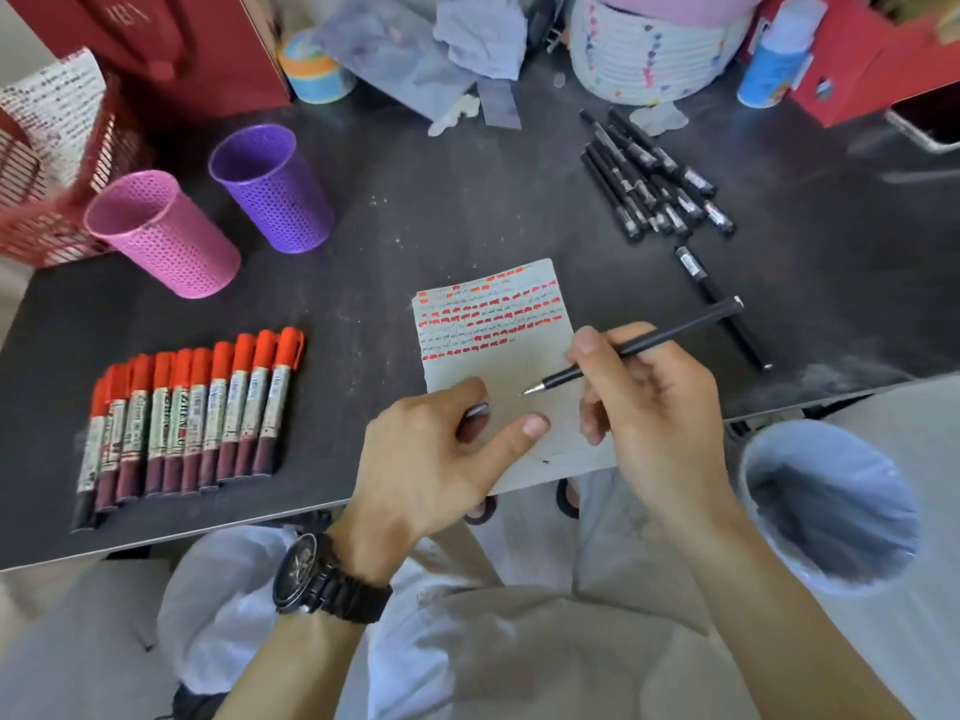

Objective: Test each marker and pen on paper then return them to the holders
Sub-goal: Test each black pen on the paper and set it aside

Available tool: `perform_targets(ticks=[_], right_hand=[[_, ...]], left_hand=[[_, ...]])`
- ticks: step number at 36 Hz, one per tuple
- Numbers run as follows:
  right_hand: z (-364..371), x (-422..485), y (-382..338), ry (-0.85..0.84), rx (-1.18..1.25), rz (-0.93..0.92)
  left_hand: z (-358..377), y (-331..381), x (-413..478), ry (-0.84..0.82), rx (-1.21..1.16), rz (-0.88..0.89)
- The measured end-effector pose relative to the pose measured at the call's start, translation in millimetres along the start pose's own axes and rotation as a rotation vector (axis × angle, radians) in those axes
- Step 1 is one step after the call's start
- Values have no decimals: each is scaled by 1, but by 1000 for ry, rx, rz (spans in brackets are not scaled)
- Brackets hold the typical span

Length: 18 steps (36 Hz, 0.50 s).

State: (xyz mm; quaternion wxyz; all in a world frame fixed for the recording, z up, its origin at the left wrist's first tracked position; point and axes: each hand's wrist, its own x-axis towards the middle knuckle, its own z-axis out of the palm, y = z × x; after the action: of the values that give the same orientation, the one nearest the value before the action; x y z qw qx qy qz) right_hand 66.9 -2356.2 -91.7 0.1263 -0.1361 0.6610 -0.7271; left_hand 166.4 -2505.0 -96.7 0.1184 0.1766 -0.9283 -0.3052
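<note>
We had red strokes across the paper (498, 366), our right hand (649, 407) pinching a pen (634, 348), left hand (441, 459) gripping its cap (477, 410), both holders (270, 187) unfilled.

Head view, down onto near table (467, 200)

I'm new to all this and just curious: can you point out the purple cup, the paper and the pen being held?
Purple cup (278, 192), head view, on its perforated side wall.
Paper (498, 324), head view, on its marked upper half.
Pen (670, 332), head view, on its black barrel above the fingers.
</note>
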Motion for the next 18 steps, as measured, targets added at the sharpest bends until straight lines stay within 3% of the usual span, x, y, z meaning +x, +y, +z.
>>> perform_targets(ticks=[5, 10, 18], right_hand=[[-10, 26, 2, 91, 99, 96], [-2, 55, 7, -2, 48, 113], [23, 94, 16, -154, -124, 44]], left_hand=[[-2, -10, 15, 95, 20, -105], [6, -13, 38, 108, -36, -107], [42, -14, 60, 171, 70, -74]])
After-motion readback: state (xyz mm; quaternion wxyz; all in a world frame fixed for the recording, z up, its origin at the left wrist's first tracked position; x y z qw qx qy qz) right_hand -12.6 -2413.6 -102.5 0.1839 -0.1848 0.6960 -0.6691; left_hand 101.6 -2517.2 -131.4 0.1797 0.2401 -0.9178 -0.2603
